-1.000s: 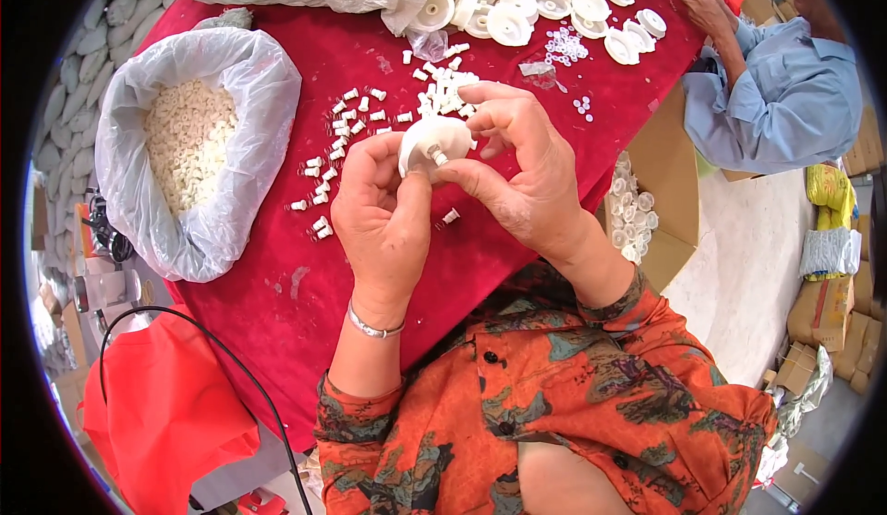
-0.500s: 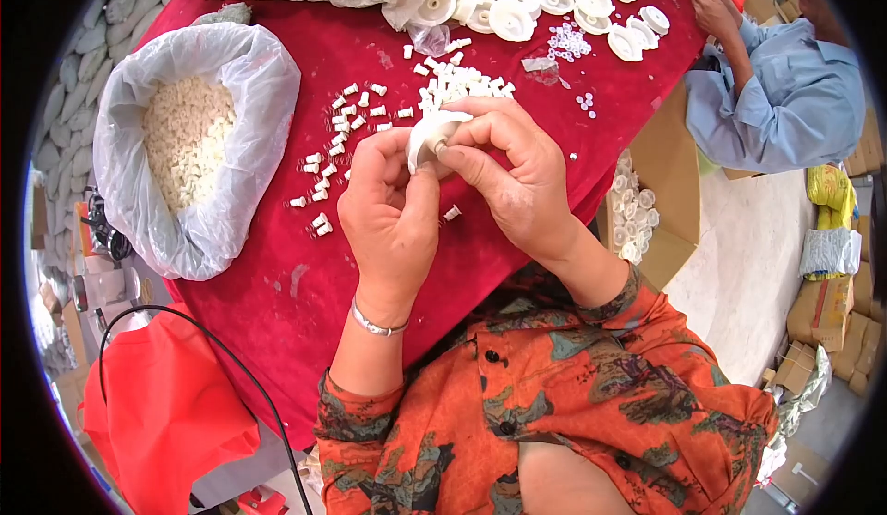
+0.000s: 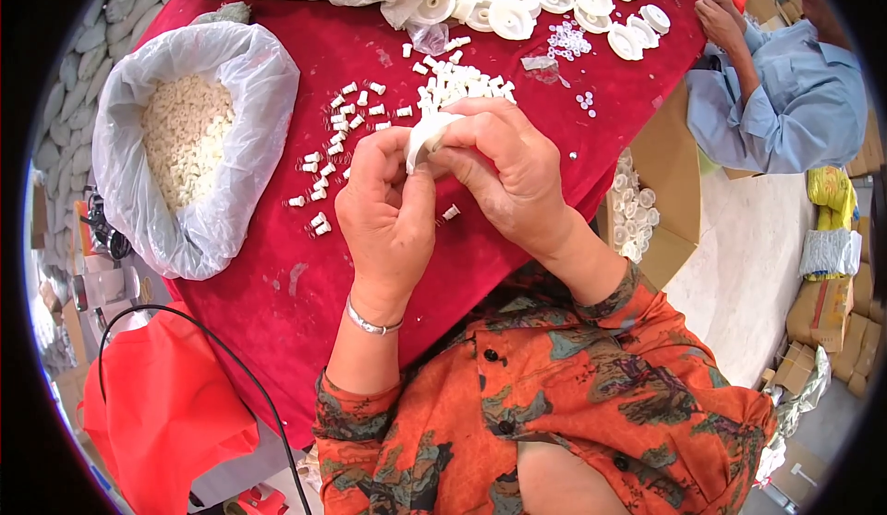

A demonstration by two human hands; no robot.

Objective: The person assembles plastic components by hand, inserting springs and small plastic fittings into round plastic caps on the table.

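Red cloth [image 3: 277,330] under curved white piece [image 3: 422,142], sacks [image 3: 76,99] far left.

Head-worn fisheye, looking down, close above red-covered table [image 3: 277,330]

Have turned the white disc [image 3: 429,139] from showing its broad side, with a small peg at the middle, to standing nearly edge-on, much of it tucked behind the fingers. Have brought the right hand [image 3: 504,166] in nearer, curling its once loosely raised fingers over the peg and hiding it, while uncovering the right end of the heap of small white plugs [image 3: 469,83] and a tiny shiny bead [image 3: 573,156]. Can also see, at the far right, the co-worker's hands [image 3: 721,9] shifted slightly right.
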